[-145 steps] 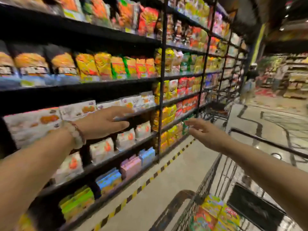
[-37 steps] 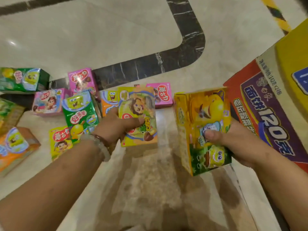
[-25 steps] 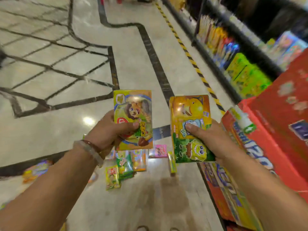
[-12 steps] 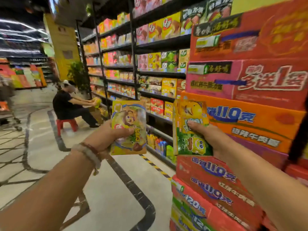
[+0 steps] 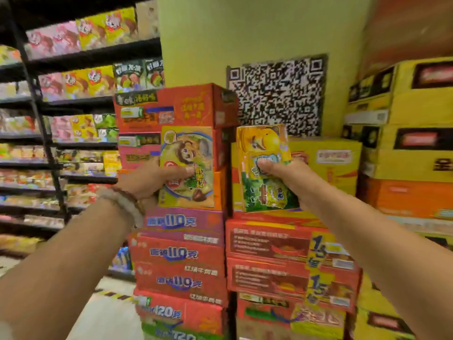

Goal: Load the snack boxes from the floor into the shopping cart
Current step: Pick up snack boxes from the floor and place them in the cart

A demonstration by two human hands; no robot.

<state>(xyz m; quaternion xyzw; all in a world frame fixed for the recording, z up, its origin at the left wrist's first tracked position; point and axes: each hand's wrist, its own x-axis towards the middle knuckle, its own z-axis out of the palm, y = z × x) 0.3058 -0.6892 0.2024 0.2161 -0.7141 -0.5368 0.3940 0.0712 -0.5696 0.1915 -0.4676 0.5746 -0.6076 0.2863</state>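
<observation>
Holding two snack boxes upright in front of the stacked cartons (image 5: 181,253). Gripping one lion-print box (image 5: 187,165) in left hand (image 5: 149,180), thumb across its face. Clamping one yellow SpongeBob box (image 5: 266,168) in right hand (image 5: 282,173), just beside.

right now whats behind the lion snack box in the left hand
Behind the lion snack box, held by the left hand, rises a stack of red cartons. The box covers part of their fronts, so that print cannot be seen.
</observation>
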